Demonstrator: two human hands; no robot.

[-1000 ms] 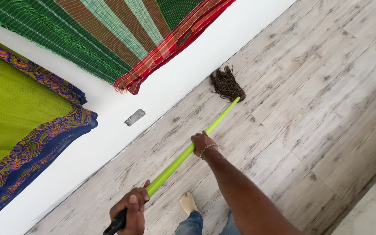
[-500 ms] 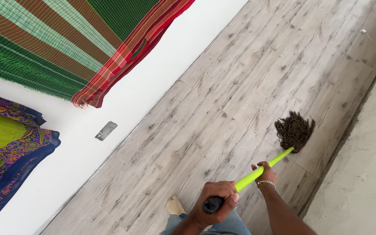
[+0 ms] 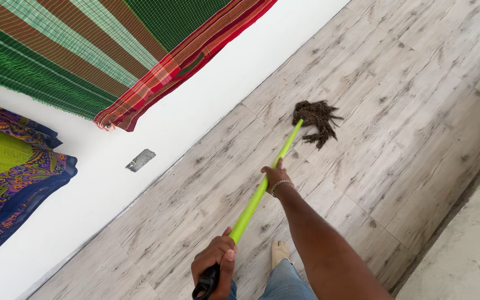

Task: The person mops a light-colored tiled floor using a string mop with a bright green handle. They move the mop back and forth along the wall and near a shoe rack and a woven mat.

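The mop (image 3: 262,191) lies aslant on the wood-look floor (image 3: 395,111), its dark head (image 3: 315,116) near the white wall (image 3: 218,94), with open boards toward the concrete edge (image 3: 468,250). Left hand (image 3: 215,261) fingers clamp the black grip; right hand (image 3: 276,176) wraps the green shaft.

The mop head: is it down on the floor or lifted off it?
Down, it seems. The mop head lies with strands splayed flat on the floor, no gap visible beneath.
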